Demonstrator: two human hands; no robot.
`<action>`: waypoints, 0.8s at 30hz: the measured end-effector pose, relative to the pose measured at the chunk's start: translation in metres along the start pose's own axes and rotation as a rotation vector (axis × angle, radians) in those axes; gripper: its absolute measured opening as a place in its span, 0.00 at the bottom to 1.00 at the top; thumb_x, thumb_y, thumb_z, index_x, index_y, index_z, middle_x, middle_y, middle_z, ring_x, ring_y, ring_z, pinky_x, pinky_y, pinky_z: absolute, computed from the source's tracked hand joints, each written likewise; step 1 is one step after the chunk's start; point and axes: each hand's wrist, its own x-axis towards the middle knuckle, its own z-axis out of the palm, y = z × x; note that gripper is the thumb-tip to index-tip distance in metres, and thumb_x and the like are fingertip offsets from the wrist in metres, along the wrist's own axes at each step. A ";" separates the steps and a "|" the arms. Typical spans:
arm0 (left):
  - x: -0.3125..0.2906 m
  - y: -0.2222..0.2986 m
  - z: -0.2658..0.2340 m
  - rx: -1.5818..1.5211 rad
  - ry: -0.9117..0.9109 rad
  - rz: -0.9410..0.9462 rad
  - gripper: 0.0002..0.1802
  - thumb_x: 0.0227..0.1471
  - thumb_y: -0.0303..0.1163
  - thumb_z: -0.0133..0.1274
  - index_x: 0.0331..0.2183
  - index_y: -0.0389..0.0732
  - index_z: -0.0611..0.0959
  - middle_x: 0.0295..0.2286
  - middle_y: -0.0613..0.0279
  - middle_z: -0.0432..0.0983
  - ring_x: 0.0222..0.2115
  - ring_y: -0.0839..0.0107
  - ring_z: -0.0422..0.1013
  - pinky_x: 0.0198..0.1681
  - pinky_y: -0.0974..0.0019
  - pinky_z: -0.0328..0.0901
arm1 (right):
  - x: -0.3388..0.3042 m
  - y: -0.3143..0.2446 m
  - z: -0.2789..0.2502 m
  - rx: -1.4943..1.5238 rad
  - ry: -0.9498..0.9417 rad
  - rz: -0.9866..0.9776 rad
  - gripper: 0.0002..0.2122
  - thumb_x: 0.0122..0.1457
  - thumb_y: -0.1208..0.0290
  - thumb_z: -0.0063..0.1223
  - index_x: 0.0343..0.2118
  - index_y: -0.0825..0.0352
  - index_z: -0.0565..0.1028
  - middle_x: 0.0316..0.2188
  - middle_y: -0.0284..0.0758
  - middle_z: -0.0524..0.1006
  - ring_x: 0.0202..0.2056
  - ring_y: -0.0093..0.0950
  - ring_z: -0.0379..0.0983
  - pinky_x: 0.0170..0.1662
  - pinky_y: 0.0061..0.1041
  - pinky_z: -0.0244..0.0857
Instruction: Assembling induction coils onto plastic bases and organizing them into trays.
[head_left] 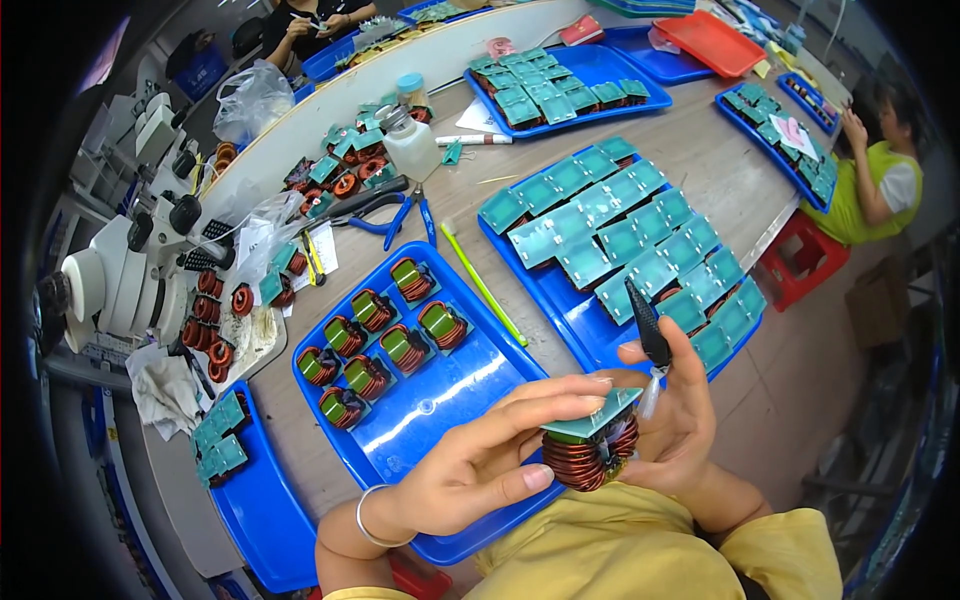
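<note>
Blue tray (455, 385) noted ahead of the worker's yellow shirt (600, 540). Left hand (475, 450) grasps a board-topped copper coil (582, 465), raised before that shirt; right hand (685, 425), beside the coil, clasps a black-handled tool (650, 332).

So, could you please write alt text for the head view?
A left hand holds a copper coil under a green board; the right hand holds a black tool. On the table, one blue tray carries more coils, another tray many green boards.
</note>
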 end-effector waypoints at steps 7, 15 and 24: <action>-0.003 -0.005 0.006 0.064 0.195 -0.027 0.28 0.47 0.25 0.51 0.51 0.34 0.64 0.50 0.50 0.56 0.53 0.61 0.54 0.55 0.61 0.50 | 0.001 -0.009 0.006 -0.130 0.059 -0.019 0.46 0.38 0.86 0.62 0.59 0.68 0.43 0.53 0.43 0.55 0.52 0.38 0.61 0.49 0.34 0.63; -0.005 -0.010 0.007 0.501 0.295 0.064 0.35 0.32 0.29 0.67 0.43 0.34 0.68 0.40 0.53 0.66 0.42 0.64 0.65 0.46 0.65 0.61 | 0.002 -0.017 0.011 -0.313 0.084 -0.070 0.47 0.34 0.82 0.67 0.57 0.71 0.46 0.50 0.44 0.57 0.47 0.36 0.66 0.44 0.30 0.68; -0.009 0.000 0.010 0.585 0.233 0.032 0.39 0.31 0.24 0.65 0.48 0.33 0.66 0.41 0.51 0.66 0.43 0.62 0.65 0.46 0.63 0.61 | 0.001 -0.023 0.015 -0.447 0.065 -0.157 0.46 0.34 0.78 0.69 0.56 0.74 0.48 0.49 0.46 0.58 0.44 0.36 0.69 0.44 0.29 0.67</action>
